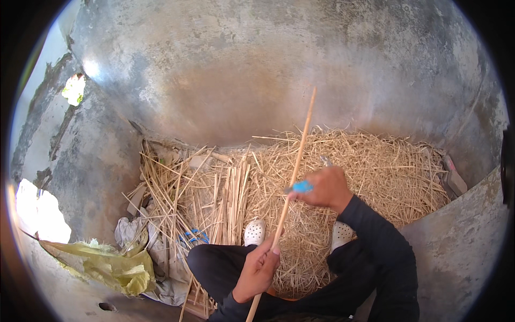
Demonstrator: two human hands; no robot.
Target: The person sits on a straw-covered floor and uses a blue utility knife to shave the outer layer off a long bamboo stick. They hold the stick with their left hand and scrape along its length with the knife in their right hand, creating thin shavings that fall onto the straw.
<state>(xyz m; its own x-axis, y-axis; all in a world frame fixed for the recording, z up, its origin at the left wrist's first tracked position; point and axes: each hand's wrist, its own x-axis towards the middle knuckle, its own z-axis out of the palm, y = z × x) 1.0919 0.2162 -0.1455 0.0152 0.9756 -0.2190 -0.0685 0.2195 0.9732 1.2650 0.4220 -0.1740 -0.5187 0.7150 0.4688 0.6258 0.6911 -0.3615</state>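
Note:
A long, pale stick (298, 156), which looks like bamboo or wood, slants up and away from my lap. My left hand (258, 272) is closed around its lower part, and its bottom end runs out of view. Farther up, my right hand (325, 188) is closed on a knife-like tool (302, 186) with a blue part. The tool's grey end meets the side of the stick, and a bit of metal also shows beyond my knuckles. Most of the tool is hidden in my fist, so its full shape cannot be made out.
Curly shavings (375, 172) heap around my white clogs (254, 232). Several split strips (229, 198) lie to the left, near a yellowish sack (102, 265) and grey cloth (129, 233). A bare, stained wall (241, 64) rises beyond, and another ledge (456, 241) stands at right.

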